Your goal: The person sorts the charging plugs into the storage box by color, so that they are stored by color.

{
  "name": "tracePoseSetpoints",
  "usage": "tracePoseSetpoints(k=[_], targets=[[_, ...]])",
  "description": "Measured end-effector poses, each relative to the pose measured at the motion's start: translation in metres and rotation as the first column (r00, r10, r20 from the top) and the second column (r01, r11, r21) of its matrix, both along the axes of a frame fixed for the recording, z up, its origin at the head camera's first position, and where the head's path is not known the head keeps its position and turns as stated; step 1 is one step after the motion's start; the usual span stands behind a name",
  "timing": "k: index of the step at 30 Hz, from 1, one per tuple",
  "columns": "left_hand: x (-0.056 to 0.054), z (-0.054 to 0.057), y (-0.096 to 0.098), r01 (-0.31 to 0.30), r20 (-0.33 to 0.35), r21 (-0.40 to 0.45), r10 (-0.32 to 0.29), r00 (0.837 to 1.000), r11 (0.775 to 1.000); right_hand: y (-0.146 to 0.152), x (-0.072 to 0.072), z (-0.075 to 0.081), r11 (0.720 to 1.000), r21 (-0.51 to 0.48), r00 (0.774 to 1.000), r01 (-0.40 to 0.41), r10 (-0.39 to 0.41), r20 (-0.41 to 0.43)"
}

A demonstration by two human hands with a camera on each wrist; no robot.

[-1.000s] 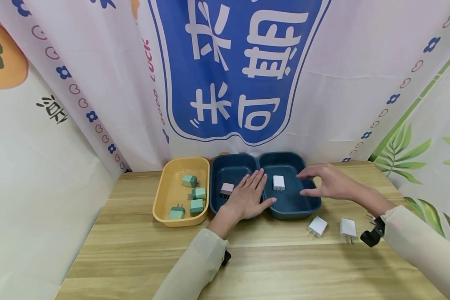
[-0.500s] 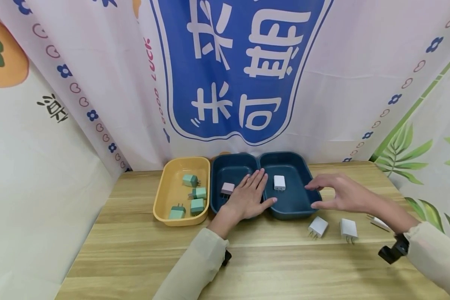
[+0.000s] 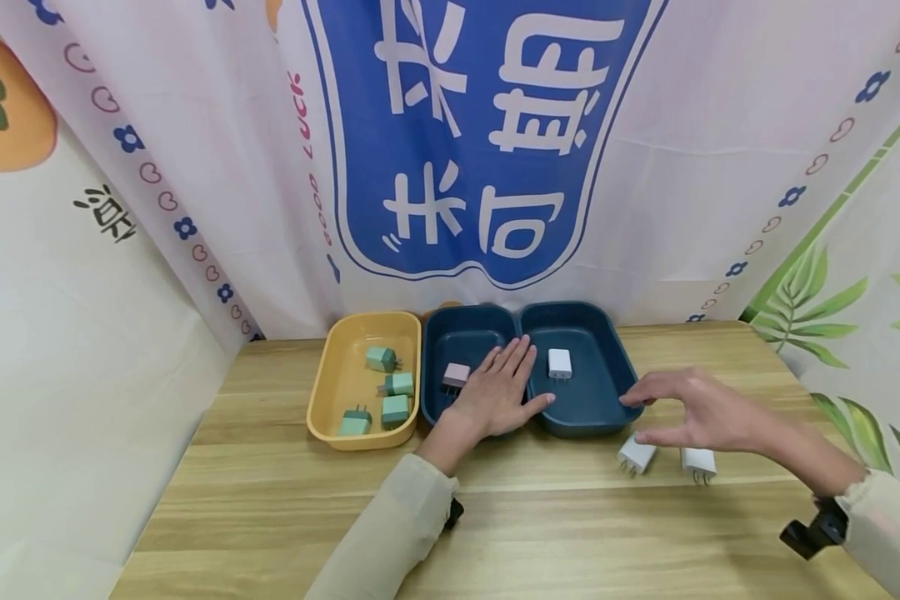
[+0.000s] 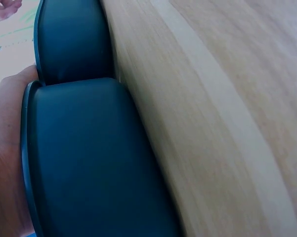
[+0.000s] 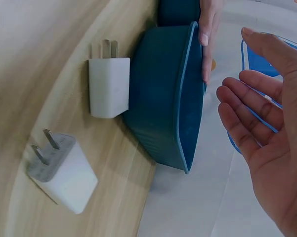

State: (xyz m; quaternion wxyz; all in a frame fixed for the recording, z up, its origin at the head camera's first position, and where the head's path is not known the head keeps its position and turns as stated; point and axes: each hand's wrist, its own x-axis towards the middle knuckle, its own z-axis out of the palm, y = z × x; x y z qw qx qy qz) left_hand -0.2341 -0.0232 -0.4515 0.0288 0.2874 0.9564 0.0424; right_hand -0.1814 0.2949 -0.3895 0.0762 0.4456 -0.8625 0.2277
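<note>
My left hand (image 3: 487, 400) lies with fingers extended across the adjoining rims of two dark blue trays. The left tray (image 3: 461, 327) has a pink charger plug (image 3: 456, 375) in it; the right tray (image 3: 588, 404) contains a white charger plug (image 3: 559, 364). Off the right tray's front right corner, my right hand (image 3: 701, 412) hovers with thumb and fingers apart, holding nothing. Below it, two white charger plugs lie on the table, one by the tray (image 5: 108, 89) and the other farther right (image 5: 66, 175), metal prongs showing.
A yellow tray (image 3: 330, 367) with several green charger plugs (image 3: 394, 410) stands left of the blue trays. Behind the wooden table (image 3: 540, 533) hangs a printed curtain (image 3: 675, 208), close to the trays' back edges.
My right hand has moved right and toward me, from over the right blue tray to above the loose white plugs. It now hides a third white plug. My left hand stays put.
</note>
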Motion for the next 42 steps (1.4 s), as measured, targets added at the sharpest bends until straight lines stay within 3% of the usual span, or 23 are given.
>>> tracePoseSetpoints(k=[13,22,29,42], targets=[[0.000,0.001,-0.001,-0.001,0.000,-0.007,0.001,1.000,1.000,0.007,0.015,-0.012,0.999,0.011,0.999,0.031,-0.031,-0.009],[0.001,0.001,-0.001,0.005,0.010,0.007,-0.005,1.000,1.000,0.015,0.021,-0.030,0.999,-0.034,0.999,0.024,-0.025,-0.038],[-0.001,0.000,0.000,0.004,0.015,-0.001,-0.004,1.000,1.000,0.022,0.027,-0.045,0.995,-0.049,0.995,0.082,-0.085,-0.049],[0.000,0.000,0.000,-0.004,0.012,0.009,0.004,1.000,1.000,0.024,0.022,-0.070,0.983,-0.110,0.987,0.146,-0.152,-0.051]])
